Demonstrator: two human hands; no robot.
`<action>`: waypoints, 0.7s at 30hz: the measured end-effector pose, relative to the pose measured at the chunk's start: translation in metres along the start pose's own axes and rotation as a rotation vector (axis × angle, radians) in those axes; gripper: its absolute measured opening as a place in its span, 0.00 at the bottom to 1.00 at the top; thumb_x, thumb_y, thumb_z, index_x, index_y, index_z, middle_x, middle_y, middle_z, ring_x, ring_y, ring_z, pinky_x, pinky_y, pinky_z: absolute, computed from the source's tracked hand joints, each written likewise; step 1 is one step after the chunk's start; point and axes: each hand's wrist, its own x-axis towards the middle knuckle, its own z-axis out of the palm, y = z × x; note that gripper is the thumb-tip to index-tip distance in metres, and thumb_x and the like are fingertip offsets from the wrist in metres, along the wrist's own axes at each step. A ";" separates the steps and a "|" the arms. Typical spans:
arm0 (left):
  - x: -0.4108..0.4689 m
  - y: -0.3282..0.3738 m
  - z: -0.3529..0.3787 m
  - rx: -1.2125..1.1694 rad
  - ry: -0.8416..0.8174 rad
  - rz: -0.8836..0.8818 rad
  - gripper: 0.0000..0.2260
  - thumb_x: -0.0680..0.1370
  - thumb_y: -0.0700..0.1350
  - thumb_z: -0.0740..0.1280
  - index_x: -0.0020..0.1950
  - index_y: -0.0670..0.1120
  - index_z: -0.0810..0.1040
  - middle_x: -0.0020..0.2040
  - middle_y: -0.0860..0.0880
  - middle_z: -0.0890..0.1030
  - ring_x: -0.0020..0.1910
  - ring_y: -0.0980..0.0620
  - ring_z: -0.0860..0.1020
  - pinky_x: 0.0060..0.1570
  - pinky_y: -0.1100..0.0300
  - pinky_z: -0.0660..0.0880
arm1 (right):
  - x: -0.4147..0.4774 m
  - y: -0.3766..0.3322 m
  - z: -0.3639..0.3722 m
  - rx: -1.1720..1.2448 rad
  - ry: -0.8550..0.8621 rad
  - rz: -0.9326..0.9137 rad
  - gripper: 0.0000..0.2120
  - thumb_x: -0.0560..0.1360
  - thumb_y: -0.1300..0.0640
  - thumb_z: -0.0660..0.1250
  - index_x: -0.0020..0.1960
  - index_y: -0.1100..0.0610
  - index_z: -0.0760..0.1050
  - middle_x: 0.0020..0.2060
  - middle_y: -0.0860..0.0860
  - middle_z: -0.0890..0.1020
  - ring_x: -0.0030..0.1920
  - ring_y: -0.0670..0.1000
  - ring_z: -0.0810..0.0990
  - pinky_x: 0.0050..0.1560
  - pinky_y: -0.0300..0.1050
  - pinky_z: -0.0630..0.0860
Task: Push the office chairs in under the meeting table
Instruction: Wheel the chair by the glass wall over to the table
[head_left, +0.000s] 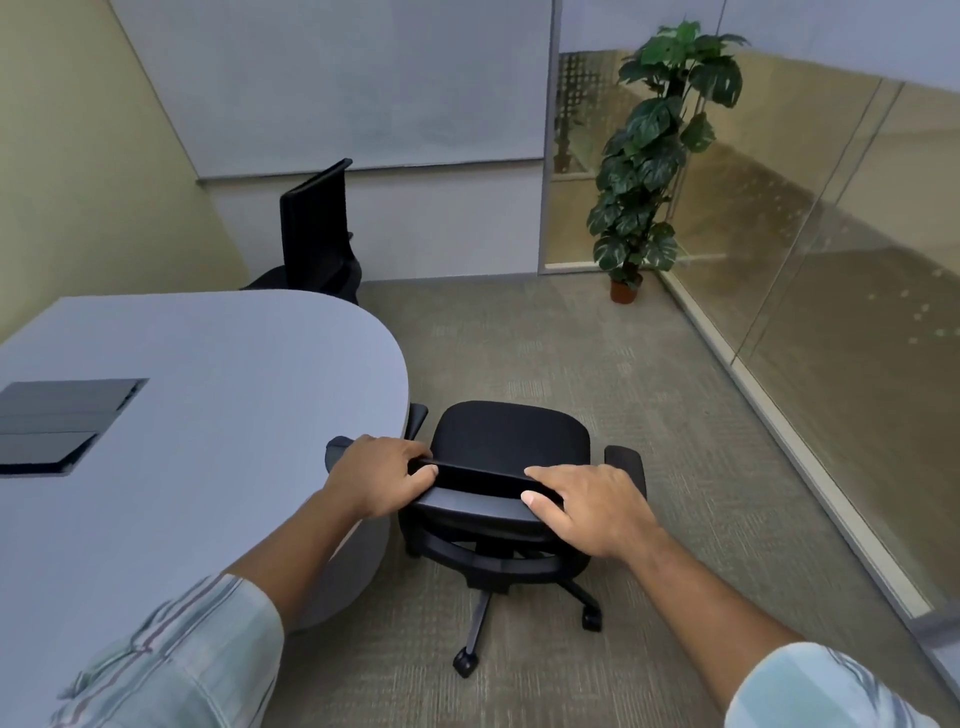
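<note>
A black office chair (511, 431) on castors stands just off the rounded end of the grey meeting table (223, 364). Its seat lies outside the table edge and its left armrest touches or sits under the rim. My left hand (382, 480) grips the left end of the chair's backrest top. My right hand (589, 506) grips the right end of the same backrest top. A second black office chair (317, 228) stands at the far side of the table, its back upright and its seat partly hidden behind the tabletop.
A dark cable hatch (57, 423) is set into the tabletop at left. A potted plant (657, 156) stands in the far corner. A glass partition (831, 312) runs along the right. Carpet (597, 364) spreads between chair and partition.
</note>
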 end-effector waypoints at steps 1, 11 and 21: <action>0.007 0.001 -0.001 -0.001 -0.004 -0.003 0.26 0.82 0.65 0.54 0.65 0.56 0.85 0.56 0.54 0.89 0.52 0.51 0.84 0.58 0.52 0.79 | 0.008 0.006 -0.001 -0.009 0.001 -0.012 0.39 0.80 0.27 0.42 0.79 0.43 0.74 0.66 0.42 0.86 0.63 0.50 0.85 0.62 0.54 0.78; 0.063 0.016 0.003 -0.034 -0.040 -0.125 0.21 0.81 0.58 0.52 0.58 0.55 0.83 0.52 0.49 0.87 0.43 0.53 0.75 0.63 0.47 0.75 | 0.079 0.062 -0.019 -0.027 -0.007 -0.088 0.40 0.79 0.27 0.42 0.78 0.43 0.75 0.66 0.43 0.86 0.64 0.50 0.85 0.65 0.55 0.79; 0.098 0.051 0.003 -0.050 -0.051 -0.297 0.28 0.79 0.58 0.49 0.71 0.56 0.82 0.62 0.50 0.87 0.59 0.48 0.82 0.71 0.46 0.72 | 0.138 0.124 -0.036 -0.046 -0.035 -0.240 0.38 0.81 0.28 0.44 0.77 0.45 0.77 0.61 0.43 0.88 0.57 0.48 0.86 0.61 0.54 0.79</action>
